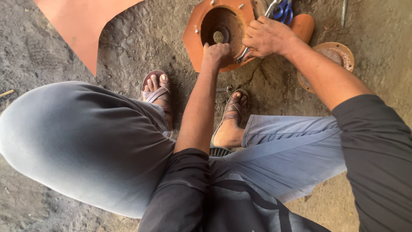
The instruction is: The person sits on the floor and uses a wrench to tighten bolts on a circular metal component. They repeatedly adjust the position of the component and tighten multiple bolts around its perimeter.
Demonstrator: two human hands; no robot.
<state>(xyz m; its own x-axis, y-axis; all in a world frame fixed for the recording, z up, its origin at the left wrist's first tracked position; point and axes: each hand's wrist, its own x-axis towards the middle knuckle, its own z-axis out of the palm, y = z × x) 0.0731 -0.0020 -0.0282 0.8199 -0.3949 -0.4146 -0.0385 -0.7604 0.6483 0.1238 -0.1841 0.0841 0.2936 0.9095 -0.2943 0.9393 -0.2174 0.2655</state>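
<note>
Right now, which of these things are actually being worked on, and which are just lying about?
In hand:
- orange flanged housing, gripped at its rim by the left hand
- wrench held in the right hand

Lying about:
- orange sheet
- round flange
- blue-handled tool
- metal rod

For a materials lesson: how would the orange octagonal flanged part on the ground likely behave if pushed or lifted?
The orange flanged part looks like thick rigid metal, so probably heavy. Lying flat on dirt, it should drag rather than roll. Its flat edges suggest it is unlikely to tip.
</note>
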